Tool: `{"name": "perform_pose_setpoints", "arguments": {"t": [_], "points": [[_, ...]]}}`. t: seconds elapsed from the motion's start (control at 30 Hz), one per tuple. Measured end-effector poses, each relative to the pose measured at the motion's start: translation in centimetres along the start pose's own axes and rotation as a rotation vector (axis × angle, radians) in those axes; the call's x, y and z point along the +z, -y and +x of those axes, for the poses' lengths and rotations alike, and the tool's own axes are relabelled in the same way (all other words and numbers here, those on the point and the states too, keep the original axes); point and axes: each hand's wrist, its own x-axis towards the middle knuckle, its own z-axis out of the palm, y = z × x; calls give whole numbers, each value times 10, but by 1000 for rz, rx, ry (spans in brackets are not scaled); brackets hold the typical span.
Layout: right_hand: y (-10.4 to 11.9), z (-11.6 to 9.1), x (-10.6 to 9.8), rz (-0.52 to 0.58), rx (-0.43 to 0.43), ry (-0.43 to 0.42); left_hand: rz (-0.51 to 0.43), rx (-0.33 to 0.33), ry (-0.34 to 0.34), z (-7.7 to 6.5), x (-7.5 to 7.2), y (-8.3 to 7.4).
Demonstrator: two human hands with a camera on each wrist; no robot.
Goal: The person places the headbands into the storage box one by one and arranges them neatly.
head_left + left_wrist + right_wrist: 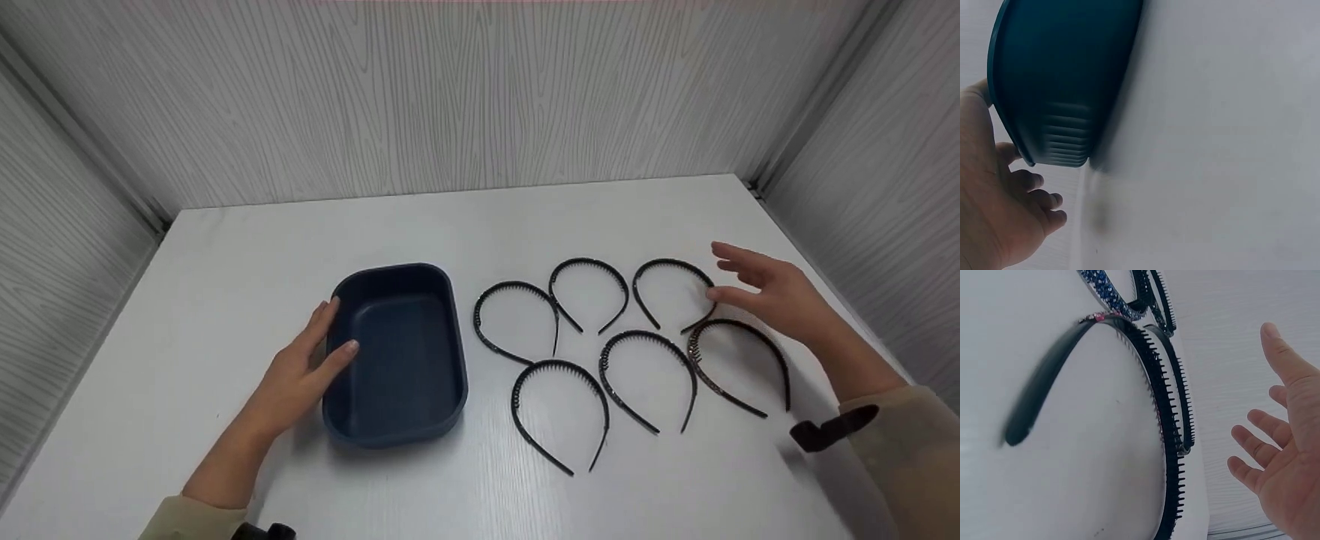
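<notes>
A dark blue rectangular tub (401,360) stands left of centre on the table. My left hand (292,382) is at its left side, with the fingers along the rim and the thumb tip over it. In the left wrist view the other fingertips (1053,200) hang loosely off the tub wall. Over the right end of a group of black toothed headbands, my right hand (776,296) is held with fingers loosely extended and nothing in it. Its thumb appears over the upper right headband (664,261); contact cannot be told. Below it lies the lower right headband (724,322).
Several headbands lie in two rows right of the tub, including the front one (559,363). One has blue glitter (1107,291). The white table (465,225) meets a grey wood-grain panel (450,97) at the back; similar panels stand at both sides.
</notes>
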Motion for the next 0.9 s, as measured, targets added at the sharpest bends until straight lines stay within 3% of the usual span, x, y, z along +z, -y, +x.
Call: {"name": "perform_pose_setpoints", "arguments": {"t": [0.17, 0.4, 0.9], "points": [[-11, 17, 0, 52, 6, -20, -29, -1, -1, -1, 2, 4], [-15, 47, 1, 150, 20, 21, -83, 19, -7, 1, 8, 8], [-11, 87, 18, 140, 71, 137, -157, 5, -18, 1, 11, 11]]}}
